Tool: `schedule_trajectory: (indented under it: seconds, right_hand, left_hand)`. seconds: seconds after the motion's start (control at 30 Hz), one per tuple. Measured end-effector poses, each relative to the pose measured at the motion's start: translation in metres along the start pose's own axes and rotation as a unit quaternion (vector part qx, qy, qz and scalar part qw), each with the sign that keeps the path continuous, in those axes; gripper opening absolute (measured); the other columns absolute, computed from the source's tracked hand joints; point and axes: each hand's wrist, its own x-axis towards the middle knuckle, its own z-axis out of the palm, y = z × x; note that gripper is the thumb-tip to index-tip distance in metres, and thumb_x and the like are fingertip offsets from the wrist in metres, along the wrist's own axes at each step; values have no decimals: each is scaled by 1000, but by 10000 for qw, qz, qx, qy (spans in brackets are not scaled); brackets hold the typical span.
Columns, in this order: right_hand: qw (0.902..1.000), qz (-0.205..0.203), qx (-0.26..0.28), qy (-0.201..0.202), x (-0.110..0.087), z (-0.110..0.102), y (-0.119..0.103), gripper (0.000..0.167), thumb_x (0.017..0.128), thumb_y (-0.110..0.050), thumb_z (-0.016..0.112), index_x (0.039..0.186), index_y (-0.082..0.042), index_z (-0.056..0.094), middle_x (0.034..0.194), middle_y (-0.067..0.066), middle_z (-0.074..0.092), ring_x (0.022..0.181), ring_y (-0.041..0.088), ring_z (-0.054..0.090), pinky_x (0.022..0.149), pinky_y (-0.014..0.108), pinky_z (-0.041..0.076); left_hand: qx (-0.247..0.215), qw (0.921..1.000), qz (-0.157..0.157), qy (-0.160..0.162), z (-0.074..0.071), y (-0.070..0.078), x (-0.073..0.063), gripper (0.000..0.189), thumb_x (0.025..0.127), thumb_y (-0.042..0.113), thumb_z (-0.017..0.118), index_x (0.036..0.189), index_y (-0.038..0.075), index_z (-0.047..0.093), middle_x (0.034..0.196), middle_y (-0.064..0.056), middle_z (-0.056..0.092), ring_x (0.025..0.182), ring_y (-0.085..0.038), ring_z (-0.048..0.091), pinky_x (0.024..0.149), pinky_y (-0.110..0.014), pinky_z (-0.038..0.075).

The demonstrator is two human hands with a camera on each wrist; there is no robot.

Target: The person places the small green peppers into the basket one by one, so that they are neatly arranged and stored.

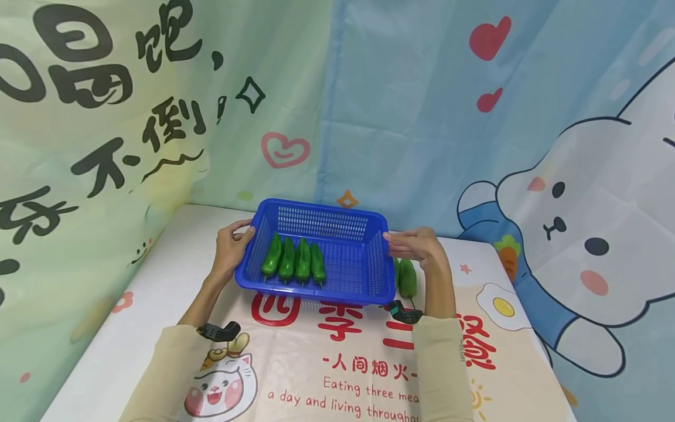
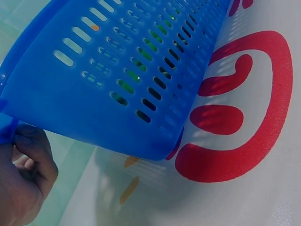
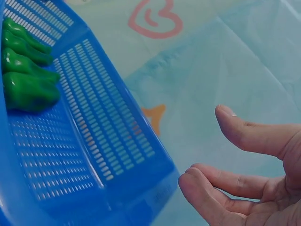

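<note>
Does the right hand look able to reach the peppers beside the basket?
Probably yes: the right hand is near these peppers and seems to grip nothing, though the basket partly hides one.

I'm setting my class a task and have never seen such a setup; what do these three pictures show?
There is no machine: a person works bare-handed. The wide picture comes from a head-worn camera, the two close ones from black wrist cameras. The left hand grips the rim of a rectangular, perforated blue plastic basket; the right hand has its fingertips at the opposite end, thumb apart. Four long, glossy green peppers lie in the basket. Two more peppers, one mostly hidden, are beside it on the printed table cover.
</note>
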Motion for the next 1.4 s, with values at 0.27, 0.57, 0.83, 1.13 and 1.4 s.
schedule_trajectory:
  seconds: [0.27, 0.57, 0.83, 1.13, 1.4]
  right_hand:
    - [9995, 138, -247, 171, -3, -23, 12, 78, 98, -46, 81, 153, 5, 58, 150, 23, 65, 133, 33, 72, 115, 45, 54]
    - [9980, 488, 22, 394, 2, -44, 35, 91, 93, -49, 86, 158, 6, 51, 155, 22, 61, 124, 28, 78, 114, 44, 54]
    - [9940, 884, 242, 589, 6, -57, 61, 87, 93, -47, 86, 156, 5, 54, 150, 20, 67, 84, 8, 80, 108, 38, 57]
    - [9891, 1237, 282, 743, 7, -66, 83, 91, 95, -49, 84, 159, 4, 49, 149, 19, 68, 104, 20, 83, 129, 53, 40]
    - [9892, 1364, 46, 530, 19, -71, 105, 98, 99, -49, 80, 165, 8, 36, 139, 19, 74, 148, 39, 59, 133, 67, 25]
  left_hand:
    - [19, 10000, 24, -3, 0, 0, 0, 43, 112, 17, 61, 148, -7, 61, 91, -27, 80, 62, -5, 72, 56, -20, 58]
    - [22, 10000, -5, 29, 1, 1, 0, 43, 112, 18, 62, 148, -6, 62, 95, -30, 79, 63, -4, 72, 56, -19, 58]
    - [16, 10000, -24, -13, 0, 2, -1, 44, 112, 18, 62, 149, -6, 61, 101, -37, 77, 63, -3, 71, 57, -19, 58]
    - [12, 10000, -12, -30, 0, 2, -1, 45, 112, 18, 62, 150, -6, 60, 102, -37, 77, 63, -2, 71, 57, -19, 58]
    - [14, 10000, 17, -27, 0, 2, -1, 45, 112, 17, 62, 150, -7, 60, 100, -37, 77, 62, -2, 70, 57, -19, 58]
